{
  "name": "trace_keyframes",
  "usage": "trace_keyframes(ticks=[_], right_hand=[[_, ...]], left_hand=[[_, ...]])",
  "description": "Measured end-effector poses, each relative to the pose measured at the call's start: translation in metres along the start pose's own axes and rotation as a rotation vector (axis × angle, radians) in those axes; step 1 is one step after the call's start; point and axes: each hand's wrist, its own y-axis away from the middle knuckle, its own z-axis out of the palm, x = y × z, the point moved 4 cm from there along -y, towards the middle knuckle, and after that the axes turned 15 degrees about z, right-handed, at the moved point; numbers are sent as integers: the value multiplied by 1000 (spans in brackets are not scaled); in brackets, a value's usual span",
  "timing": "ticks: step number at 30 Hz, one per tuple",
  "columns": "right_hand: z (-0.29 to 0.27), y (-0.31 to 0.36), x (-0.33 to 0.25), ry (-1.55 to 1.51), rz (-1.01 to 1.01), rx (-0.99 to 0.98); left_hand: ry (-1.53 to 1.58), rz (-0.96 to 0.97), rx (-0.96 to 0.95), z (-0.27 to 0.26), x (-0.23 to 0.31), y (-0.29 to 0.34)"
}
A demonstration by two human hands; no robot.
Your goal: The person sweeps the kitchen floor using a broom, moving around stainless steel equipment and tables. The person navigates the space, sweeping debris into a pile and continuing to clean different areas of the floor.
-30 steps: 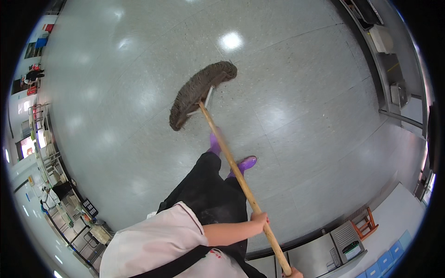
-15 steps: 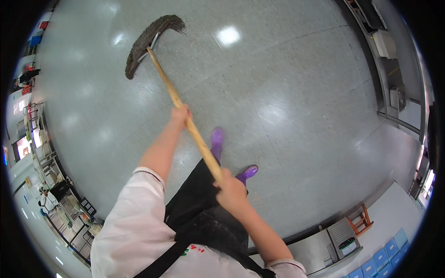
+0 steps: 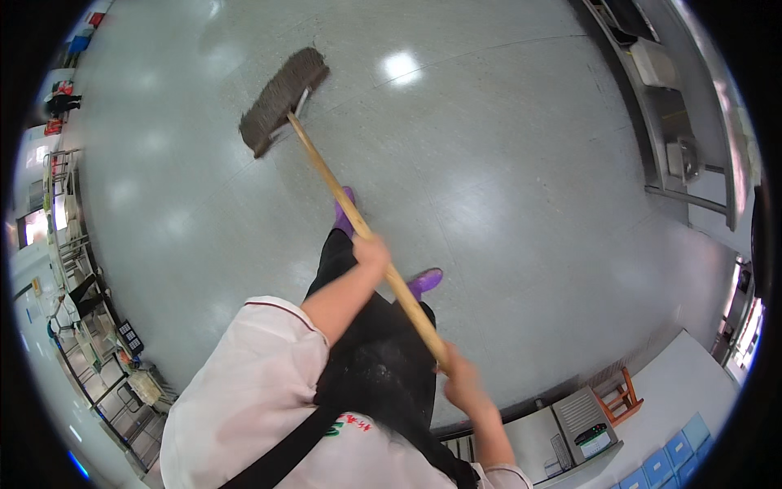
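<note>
A mop with a long pale wooden handle point(image 3: 326, 175) slants from the upper left down to my right side. Its wide head of dark grey-brown strands point(image 3: 281, 98) lies on the grey tiled floor point(image 3: 505, 147), and a metal clamp joins it to the pole. Partway along the handle my left hand point(image 3: 372, 252) is wrapped round the wood. My right hand point(image 3: 466, 380) grips the same handle at its near end, close to my waist. Below the pole show my purple boots point(image 3: 425, 283), black trousers and dark apron.
A steel counter with shelves point(image 3: 717, 122) runs along the right, holding a pale bin point(image 3: 654, 63) and a metal container. Behind at lower right are a metal appliance point(image 3: 585, 428), a wooden stool point(image 3: 621, 397) and blue boxes point(image 3: 658, 464). Racks point(image 3: 73, 253) line the left, with a person point(image 3: 63, 103) farther off.
Both hands have drawn back toward my body and to the right. The mop head has come nearer and its strands, earlier curved, now spread straighter. My left foot has stepped forward.
</note>
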Motion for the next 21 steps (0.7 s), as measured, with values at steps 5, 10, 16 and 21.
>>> trace_keyframes(ticks=[5, 10, 16, 21], right_hand=[[-100, 185, 120, 97, 285, 80], [-160, 327, 171, -129, 276, 509], [-173, 352, 161, -811, -350, 881], [-149, 340, 104, -1147, -785, 1265]], left_hand=[[169, -365, -81, 29, 59, 296], [493, -897, -610, 35, 87, 437], [529, -970, -734, 44, 109, 429], [520, -962, -698, 33, 115, 367]])
